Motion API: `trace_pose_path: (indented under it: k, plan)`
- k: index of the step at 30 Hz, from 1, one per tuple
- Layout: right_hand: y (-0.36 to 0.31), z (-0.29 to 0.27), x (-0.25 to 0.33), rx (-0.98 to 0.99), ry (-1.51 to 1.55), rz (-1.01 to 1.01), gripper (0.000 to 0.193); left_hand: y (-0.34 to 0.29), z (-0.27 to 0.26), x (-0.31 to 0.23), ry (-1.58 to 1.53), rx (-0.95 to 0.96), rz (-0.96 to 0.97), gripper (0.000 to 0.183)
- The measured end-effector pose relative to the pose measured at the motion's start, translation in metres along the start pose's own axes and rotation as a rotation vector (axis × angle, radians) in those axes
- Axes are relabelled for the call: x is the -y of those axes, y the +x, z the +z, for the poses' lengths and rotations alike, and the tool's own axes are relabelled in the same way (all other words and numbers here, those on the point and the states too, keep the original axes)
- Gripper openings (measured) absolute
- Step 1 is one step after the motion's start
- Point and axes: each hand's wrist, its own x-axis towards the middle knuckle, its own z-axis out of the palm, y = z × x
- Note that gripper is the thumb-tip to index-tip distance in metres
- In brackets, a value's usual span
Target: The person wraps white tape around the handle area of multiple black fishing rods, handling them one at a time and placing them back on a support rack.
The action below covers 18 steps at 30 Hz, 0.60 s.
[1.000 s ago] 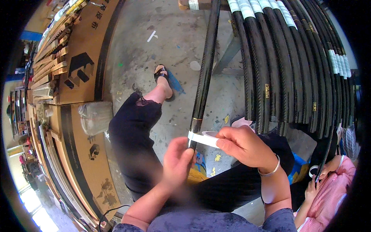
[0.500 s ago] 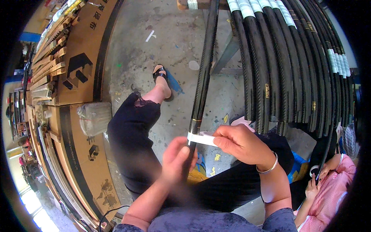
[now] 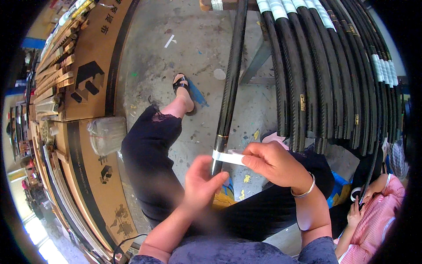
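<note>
black rod [image 3: 229,92] slopes to the lap. left hand [image 3: 198,185] at its lower end, thumb spread, grip hidden; right hand [image 3: 270,163] pinches white tape [image 3: 229,157], stuck to rod. racked rods [image 3: 295,79] crowd right; cartons [image 3: 97,193] line left.

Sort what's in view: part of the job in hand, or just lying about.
Job in hand: black pole, at left hand; white tape, in right hand; other black poles, probably.

Lying about: cardboard boxes; clear plastic container; white floor scrap.
</note>
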Motion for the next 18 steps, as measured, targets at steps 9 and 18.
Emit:
trace_pose_path:
  k: [9,18]
  plan:
    - [0.004,0.001,-0.006,0.011,-0.004,-0.018,0.023,0.0,-0.001,0.001,-0.151,-0.019,-0.032,0.035]
    - [0.01,0.01,-0.012,-0.035,0.005,0.019,0.037,0.001,-0.007,0.005,-0.158,-0.008,-0.001,0.039]
